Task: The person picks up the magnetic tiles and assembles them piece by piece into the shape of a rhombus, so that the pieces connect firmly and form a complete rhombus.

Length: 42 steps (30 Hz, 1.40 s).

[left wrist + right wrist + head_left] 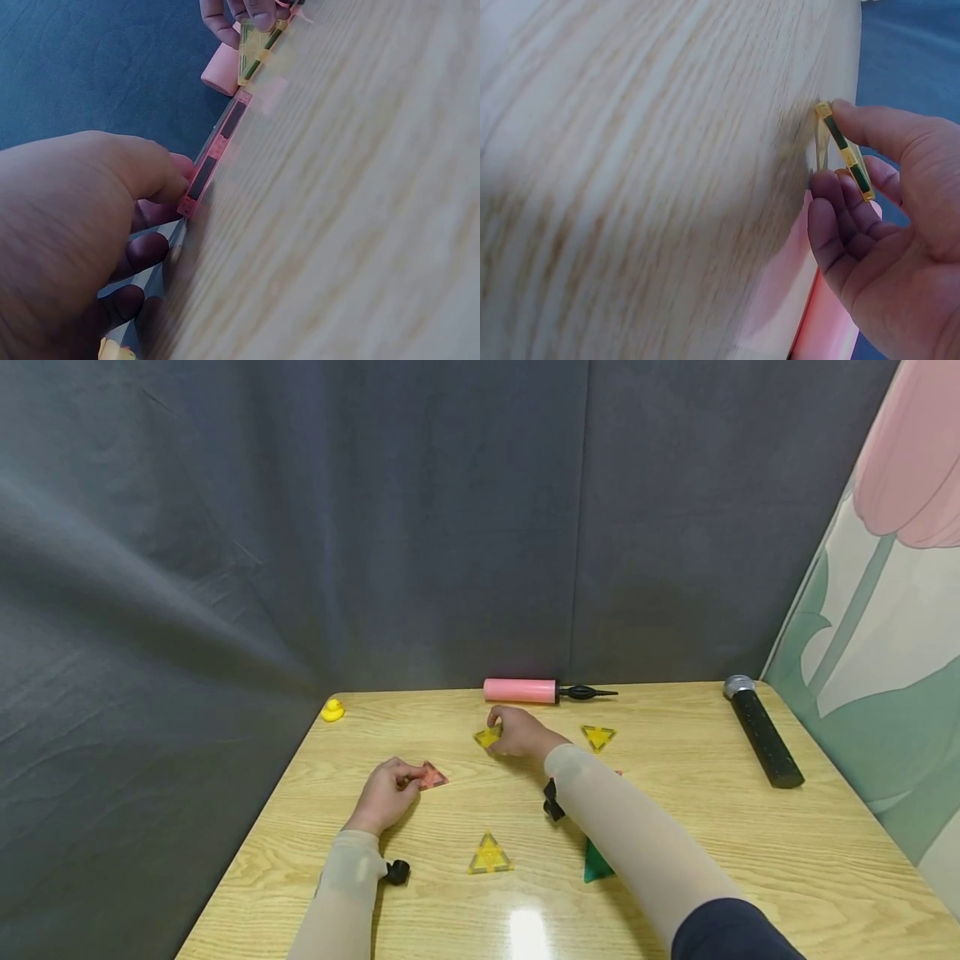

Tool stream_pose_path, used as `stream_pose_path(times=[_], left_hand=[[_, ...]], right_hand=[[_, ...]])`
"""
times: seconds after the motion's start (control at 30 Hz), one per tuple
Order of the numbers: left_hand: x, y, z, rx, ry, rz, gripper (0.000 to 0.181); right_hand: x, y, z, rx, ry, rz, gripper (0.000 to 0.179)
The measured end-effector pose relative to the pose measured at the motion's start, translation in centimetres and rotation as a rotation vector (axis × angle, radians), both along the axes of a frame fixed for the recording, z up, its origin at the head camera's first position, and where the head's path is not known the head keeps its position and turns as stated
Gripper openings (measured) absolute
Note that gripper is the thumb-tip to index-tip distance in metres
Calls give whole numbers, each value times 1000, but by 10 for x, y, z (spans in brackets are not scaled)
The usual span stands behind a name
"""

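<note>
At the left of the table, my left hand pinches a red triangular magnetic tile by its left corner. In the left wrist view, that red tile shows its edge with dark magnets, low over the wood. Farther back, my right hand holds a yellow triangular magnetic tile between thumb and fingers. The right wrist view shows this yellow tile tilted on edge. One more yellow tile lies near the front, and another yellow tile lies right of the right hand.
A green tile is partly hidden under the right forearm, where a red bit also peeks out. At the back edge lies a pink hand pump with a black nozzle. A yellow toy duck sits back left; a black microphone lies at right.
</note>
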<state>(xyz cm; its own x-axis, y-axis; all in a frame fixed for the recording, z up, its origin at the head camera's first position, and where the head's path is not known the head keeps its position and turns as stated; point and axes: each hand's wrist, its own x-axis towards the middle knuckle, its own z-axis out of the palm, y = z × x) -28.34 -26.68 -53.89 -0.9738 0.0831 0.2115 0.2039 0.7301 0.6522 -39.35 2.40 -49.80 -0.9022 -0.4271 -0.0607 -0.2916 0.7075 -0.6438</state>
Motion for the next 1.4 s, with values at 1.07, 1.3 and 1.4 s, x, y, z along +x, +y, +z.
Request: stream_pose_path(times=[1.07, 1.3, 1.4], left_hand=[[1, 3, 0, 19, 0, -34, 28], [2, 6, 1, 32, -14, -64, 29], [2, 8, 1, 33, -13, -84, 27]], right_hand=[[4, 9, 10, -149, 52, -19, 14], [3, 12, 11, -148, 50, -31, 14], [3, 12, 10, -151, 47, -32, 14]])
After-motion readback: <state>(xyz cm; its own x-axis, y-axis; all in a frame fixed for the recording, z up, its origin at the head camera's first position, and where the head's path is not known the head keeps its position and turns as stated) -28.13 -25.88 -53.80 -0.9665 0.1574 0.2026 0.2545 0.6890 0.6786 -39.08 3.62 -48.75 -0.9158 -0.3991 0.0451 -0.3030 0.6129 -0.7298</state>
